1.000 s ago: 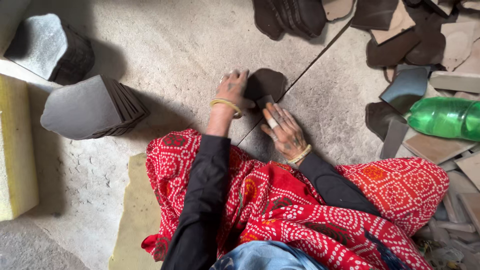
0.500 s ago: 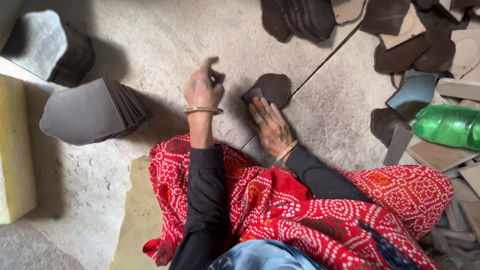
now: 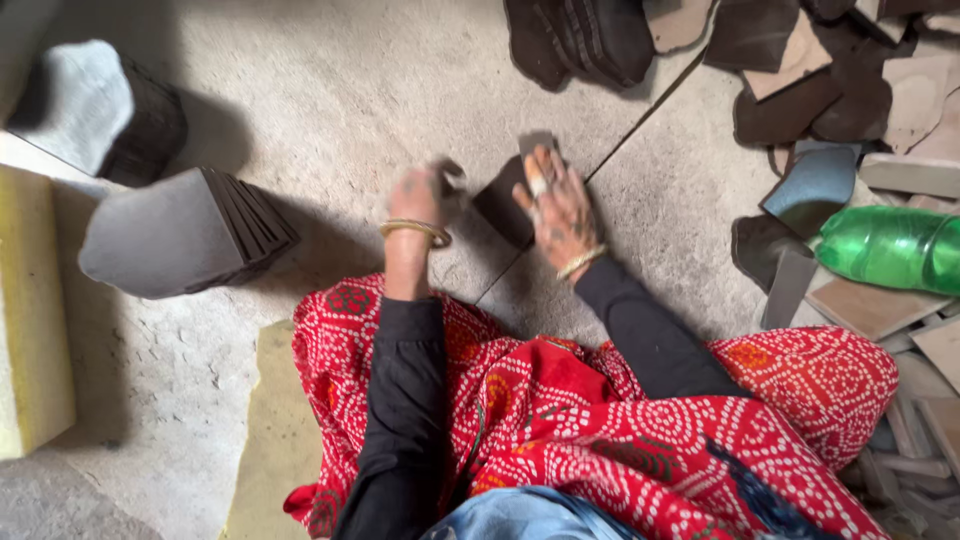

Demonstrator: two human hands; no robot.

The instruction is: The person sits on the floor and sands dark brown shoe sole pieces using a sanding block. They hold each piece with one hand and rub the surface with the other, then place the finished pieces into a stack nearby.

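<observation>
A: Leather piece (image 3: 503, 205), dark and roughly four-sided, lies flat on the concrete floor (image 3: 330, 110) at centre frame, beside a seam in the floor.

B: Which hand is on it?

A: Right hand (image 3: 556, 205), palm down, fingers spread, presses on the piece's right edge. One finger is wrapped in pale tape. It pins the piece rather than clasping it.

B: And the other?

A: Left hand (image 3: 420, 195), just left of the piece, is motion-blurred. Its fingers look curled around something small and dark, but I cannot tell what, nor how tight the grip is. A gold bangle (image 3: 415, 230) sits at the wrist.

B: Surroundings?

A: Left of centre, a stack of grey cut pieces (image 3: 180, 235) leans on its side. A second stack (image 3: 105, 110) stands at upper left. A yellow foam block (image 3: 30, 310) runs along the left edge. Dark leather scraps (image 3: 590, 40) lie at top centre and upper right. A green bottle (image 3: 890, 248) lies on its side at the right edge. Red patterned cloth (image 3: 600, 430) fills the lower centre.
</observation>
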